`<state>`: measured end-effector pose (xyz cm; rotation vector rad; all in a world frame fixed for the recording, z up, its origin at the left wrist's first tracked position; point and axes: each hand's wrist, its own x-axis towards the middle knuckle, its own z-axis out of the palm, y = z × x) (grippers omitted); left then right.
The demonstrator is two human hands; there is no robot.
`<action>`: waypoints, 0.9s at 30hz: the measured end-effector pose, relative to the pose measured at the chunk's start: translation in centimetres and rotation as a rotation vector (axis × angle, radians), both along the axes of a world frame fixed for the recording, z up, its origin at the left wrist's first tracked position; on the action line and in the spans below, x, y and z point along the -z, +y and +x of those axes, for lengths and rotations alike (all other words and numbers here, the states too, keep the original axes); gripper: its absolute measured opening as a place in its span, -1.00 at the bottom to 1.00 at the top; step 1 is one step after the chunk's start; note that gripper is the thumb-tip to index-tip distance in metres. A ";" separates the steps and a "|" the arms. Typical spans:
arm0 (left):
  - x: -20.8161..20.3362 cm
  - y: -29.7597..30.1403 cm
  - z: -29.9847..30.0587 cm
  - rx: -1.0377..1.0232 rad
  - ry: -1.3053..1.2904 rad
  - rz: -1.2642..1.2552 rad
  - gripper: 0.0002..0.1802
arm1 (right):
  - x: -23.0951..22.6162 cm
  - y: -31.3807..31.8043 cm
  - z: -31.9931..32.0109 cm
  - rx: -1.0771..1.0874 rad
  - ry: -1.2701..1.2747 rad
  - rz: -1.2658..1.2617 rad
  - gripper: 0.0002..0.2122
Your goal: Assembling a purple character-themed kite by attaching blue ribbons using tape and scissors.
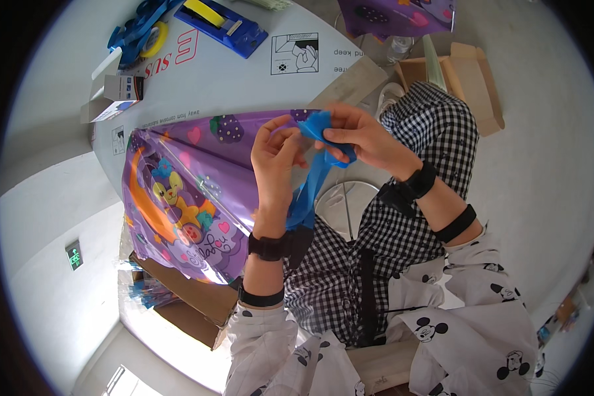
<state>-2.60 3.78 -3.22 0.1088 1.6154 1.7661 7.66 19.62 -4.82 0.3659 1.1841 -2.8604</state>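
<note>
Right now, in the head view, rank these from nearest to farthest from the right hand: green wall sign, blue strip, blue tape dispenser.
1. Blue strip: in the grip of the right hand.
2. Blue tape dispenser: on the table, up and to the left.
3. Green wall sign: far left, on the wall.

shows a pale worktop (237,86) with a blue tape dispenser (249,39) along the far side, plus a loose yellow tape roll (163,41) to the left. takes in a small opened white carton (124,88) by the left edge. catches an open cardboard box (487,96) at upper right and a brown carton (191,313) at lower left. includes a green sign (74,255) on the white wall (39,218).
</note>
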 end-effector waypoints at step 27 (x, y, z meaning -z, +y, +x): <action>4.7 -1.9 0.1 0.274 1.137 -0.457 -0.69 | 2.4 0.1 -1.8 -0.061 -0.274 0.630 -0.87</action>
